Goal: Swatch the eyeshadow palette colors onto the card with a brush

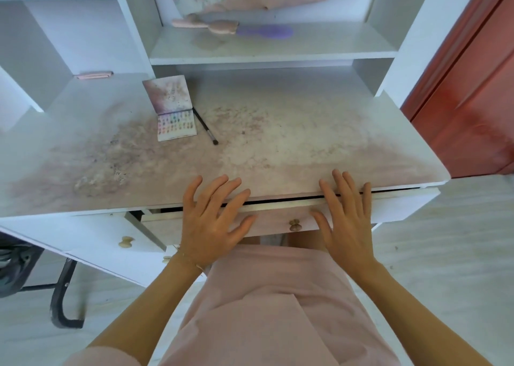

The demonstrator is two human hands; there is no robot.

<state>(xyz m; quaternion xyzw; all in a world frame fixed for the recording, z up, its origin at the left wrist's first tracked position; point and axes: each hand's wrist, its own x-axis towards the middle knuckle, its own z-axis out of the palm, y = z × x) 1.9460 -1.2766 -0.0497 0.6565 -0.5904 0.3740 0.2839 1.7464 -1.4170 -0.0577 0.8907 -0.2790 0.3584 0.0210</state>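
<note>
An open eyeshadow palette (176,124) lies on the desk, left of centre, with rows of small pastel pans and its marbled lid (168,94) standing up behind. A thin black brush (205,126) lies just right of it, bristles toward me. No card shows in view. My left hand (212,222) and my right hand (346,218) hover over the desk's front edge, fingers spread and straight, holding nothing.
The white desk (278,143) has a stained, powdery top and a slightly open drawer (278,222) with a round knob under my hands. A purple hairbrush (264,31) and pink items lie on the shelf above. A red door (467,87) stands right, a black chair frame (61,296) lower left.
</note>
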